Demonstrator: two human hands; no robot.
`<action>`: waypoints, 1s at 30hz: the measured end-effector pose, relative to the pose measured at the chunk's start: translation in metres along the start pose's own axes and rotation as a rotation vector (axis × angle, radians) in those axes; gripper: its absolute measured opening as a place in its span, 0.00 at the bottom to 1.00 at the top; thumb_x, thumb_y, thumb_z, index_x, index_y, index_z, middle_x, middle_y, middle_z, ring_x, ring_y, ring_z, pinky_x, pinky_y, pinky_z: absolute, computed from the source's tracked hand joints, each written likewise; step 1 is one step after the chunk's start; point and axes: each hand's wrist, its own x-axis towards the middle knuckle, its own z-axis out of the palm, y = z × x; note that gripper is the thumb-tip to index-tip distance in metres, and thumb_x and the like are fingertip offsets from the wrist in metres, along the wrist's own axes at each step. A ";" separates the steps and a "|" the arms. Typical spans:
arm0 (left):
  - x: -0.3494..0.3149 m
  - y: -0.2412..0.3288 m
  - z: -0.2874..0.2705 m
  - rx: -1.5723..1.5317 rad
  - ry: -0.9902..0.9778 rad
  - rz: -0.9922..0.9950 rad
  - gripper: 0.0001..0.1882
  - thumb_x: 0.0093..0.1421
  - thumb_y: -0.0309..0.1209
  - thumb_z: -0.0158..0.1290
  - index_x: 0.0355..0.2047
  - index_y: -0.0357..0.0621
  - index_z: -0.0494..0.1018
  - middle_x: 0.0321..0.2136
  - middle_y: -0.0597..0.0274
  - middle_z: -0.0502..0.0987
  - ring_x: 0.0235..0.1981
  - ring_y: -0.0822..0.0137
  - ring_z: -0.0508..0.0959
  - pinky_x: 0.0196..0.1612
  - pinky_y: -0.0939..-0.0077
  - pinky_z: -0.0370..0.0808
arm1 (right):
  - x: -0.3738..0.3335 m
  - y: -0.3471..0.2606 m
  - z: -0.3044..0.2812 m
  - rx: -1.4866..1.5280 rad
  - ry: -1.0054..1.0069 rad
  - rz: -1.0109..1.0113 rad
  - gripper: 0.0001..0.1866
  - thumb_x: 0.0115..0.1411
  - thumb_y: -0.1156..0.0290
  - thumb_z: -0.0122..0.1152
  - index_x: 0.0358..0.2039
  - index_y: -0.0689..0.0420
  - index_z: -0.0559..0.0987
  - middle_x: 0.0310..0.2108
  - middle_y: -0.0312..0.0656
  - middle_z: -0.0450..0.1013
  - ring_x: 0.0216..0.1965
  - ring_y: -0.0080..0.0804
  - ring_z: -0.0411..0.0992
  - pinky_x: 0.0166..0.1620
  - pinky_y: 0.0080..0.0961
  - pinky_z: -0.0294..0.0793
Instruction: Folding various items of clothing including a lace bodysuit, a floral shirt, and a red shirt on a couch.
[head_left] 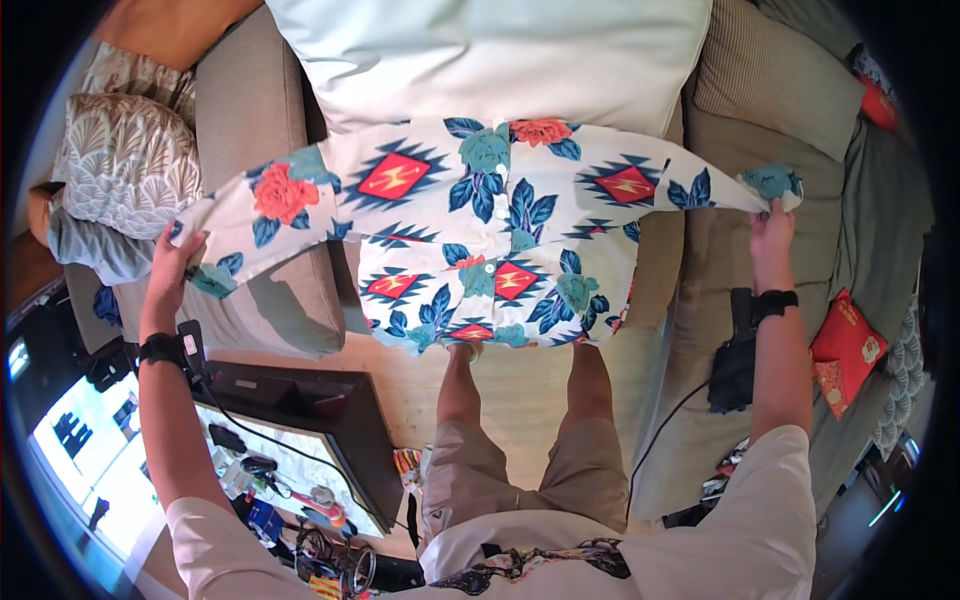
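A white button-up shirt point(545, 220) with teal and red flowers and red diamond motifs is stretched out in front of me. Its sleeves reach out to both sides, while the body hangs down toward my legs. My left hand point(172, 262) grips the cuff of the sleeve on the left, fingers closed over the cloth. At the other end, my right hand point(772, 232) pinches the opposite cuff, which bunches above the fingers. White buttons run down the shirt's middle. Black bands with cables sit on both wrists.
A white cushion point(490, 60) lies behind the shirt. Grey sofa sections point(255, 120) stand at both sides, with a patterned pillow point(130, 165) at left and a red cushion point(848, 345) at right. A low dark table point(350, 400) holding cluttered items stands at lower left.
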 end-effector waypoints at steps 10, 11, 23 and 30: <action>0.041 -0.102 -0.025 0.868 0.358 0.023 0.39 0.53 0.52 0.67 0.58 0.39 0.70 0.48 0.48 0.81 0.50 0.46 0.81 0.54 0.61 0.75 | -0.015 0.070 -0.076 -0.167 0.043 0.468 0.16 0.72 0.67 0.52 0.57 0.57 0.71 0.52 0.44 0.72 0.52 0.44 0.74 0.53 0.43 0.80; 0.037 -0.102 -0.018 0.962 0.371 -0.067 0.39 0.54 0.52 0.65 0.61 0.42 0.69 0.50 0.43 0.79 0.54 0.42 0.77 0.56 0.55 0.74 | -0.018 0.072 -0.076 -0.371 0.079 0.508 0.17 0.71 0.66 0.54 0.57 0.58 0.71 0.52 0.44 0.73 0.53 0.44 0.74 0.53 0.42 0.79; 0.021 0.001 0.346 0.894 -0.177 0.437 0.22 0.70 0.46 0.49 0.52 0.42 0.75 0.45 0.41 0.81 0.46 0.39 0.80 0.51 0.47 0.75 | -0.152 0.140 0.185 -1.031 -0.890 -0.427 0.19 0.64 0.61 0.64 0.49 0.60 0.81 0.41 0.51 0.81 0.40 0.45 0.80 0.45 0.34 0.78; 0.056 -0.014 0.390 0.808 -0.557 0.244 0.24 0.64 0.48 0.59 0.48 0.40 0.75 0.40 0.45 0.83 0.41 0.48 0.83 0.45 0.61 0.77 | -0.186 0.140 0.223 -0.916 -1.092 -0.164 0.13 0.61 0.69 0.65 0.44 0.61 0.83 0.34 0.49 0.82 0.34 0.37 0.80 0.38 0.34 0.76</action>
